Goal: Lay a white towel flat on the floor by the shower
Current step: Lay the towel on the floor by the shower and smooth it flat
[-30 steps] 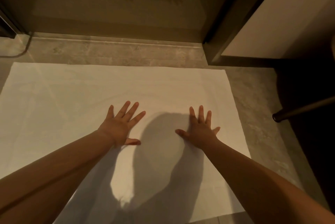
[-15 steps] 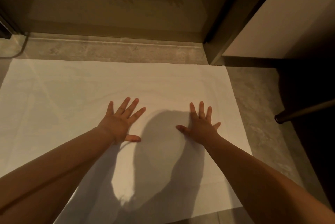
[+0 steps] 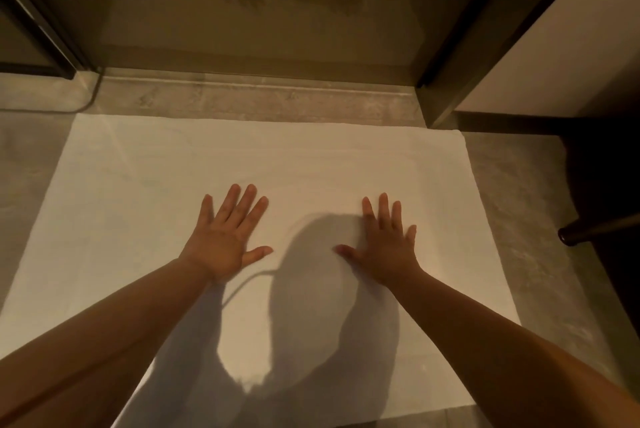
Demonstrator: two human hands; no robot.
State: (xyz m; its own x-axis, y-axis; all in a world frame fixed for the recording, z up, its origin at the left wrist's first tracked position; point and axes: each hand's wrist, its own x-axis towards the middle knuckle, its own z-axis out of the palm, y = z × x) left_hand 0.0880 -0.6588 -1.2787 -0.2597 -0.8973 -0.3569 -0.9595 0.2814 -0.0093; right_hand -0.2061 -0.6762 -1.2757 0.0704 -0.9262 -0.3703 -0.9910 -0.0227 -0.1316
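White towel [image 3: 263,164] spread flat on grey floor [image 3: 526,219], far edge just short of the shower threshold [image 3: 256,89], left hand [image 3: 225,237] and right hand [image 3: 384,242] both palm-down on it, fingers splayed, gripping nothing, dark furniture leg [image 3: 599,230] off right.

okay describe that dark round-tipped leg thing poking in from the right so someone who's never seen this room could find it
Start at the white towel spread on the grey floor before the shower threshold, then look past its right edge. There a dark furniture leg slants in from the right side, ending in a round foot. It is the only thin rod-like thing there, off the towel and away from both hands.
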